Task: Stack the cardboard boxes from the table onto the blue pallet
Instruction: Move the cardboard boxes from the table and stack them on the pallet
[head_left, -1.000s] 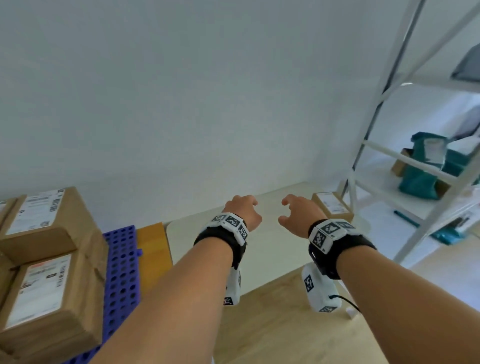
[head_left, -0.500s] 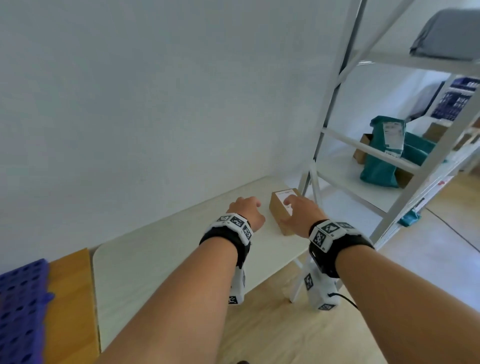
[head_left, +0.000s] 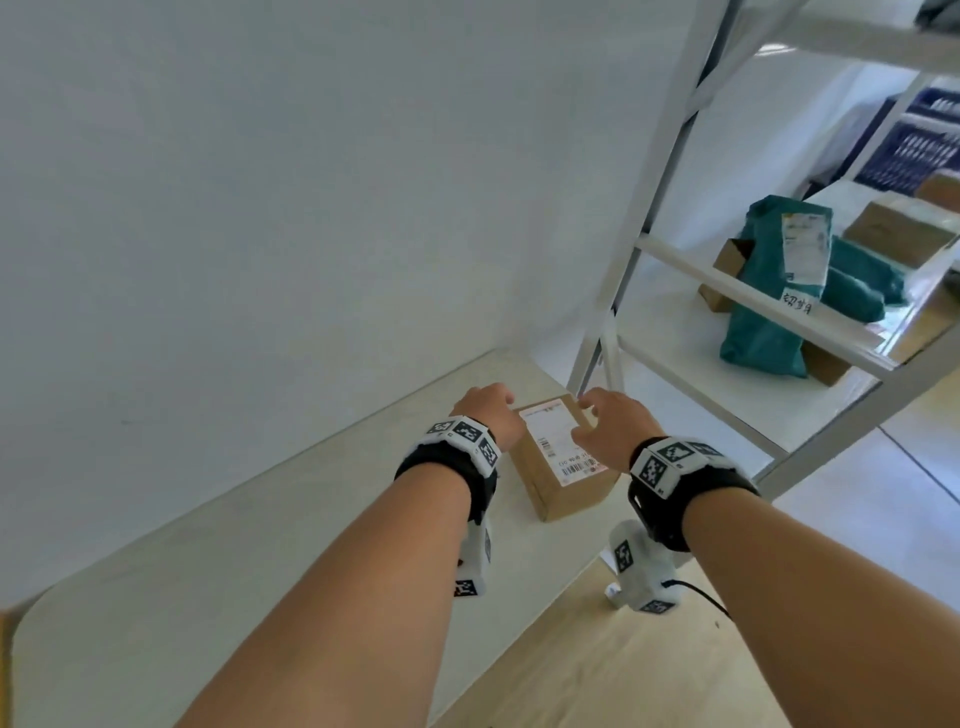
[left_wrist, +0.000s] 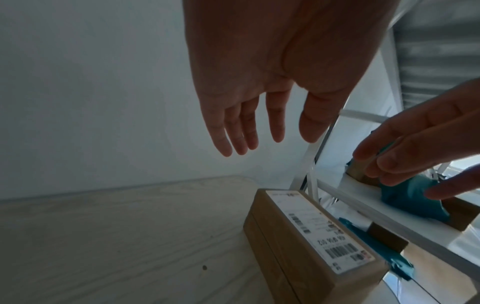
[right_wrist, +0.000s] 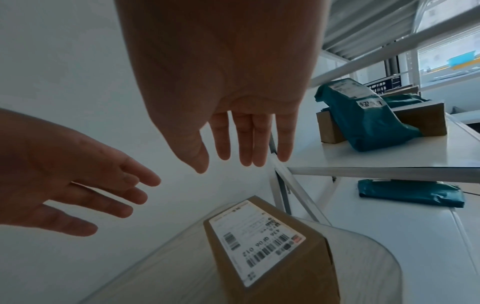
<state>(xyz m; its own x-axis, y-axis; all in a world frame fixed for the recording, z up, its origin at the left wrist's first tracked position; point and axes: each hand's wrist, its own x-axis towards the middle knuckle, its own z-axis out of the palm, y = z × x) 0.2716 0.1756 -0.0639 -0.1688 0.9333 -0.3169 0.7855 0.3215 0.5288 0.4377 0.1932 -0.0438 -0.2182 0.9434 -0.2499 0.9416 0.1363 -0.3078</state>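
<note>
**Both hands came over the last box on the table**

The table (head_left: 218, 571) was a pale board with a faint wood grain and a rounded corner, set against the white wall.

The left hand (head_left: 485, 415) hovered beside the left edge of the cardboard box (head_left: 563, 480), its fingers (left_wrist: 239, 131) straight and released, holding nothing.

The box was a small brown carton with sharp edges and a smooth white shipping label (right_wrist: 255, 239) with barcodes on its top face. It lay flat near the far right corner of the table, probably why both arms reached so far.

The right hand (head_left: 613, 428) hung above the right side, fingers (right_wrist: 249, 139) also relaxed and free. One hand on each side suggested a two-sided lift.

To the right stood a white metal shelf (head_left: 737, 306) with soft teal mailer bags (head_left: 779, 291). The blue pallet was not in view.
</note>
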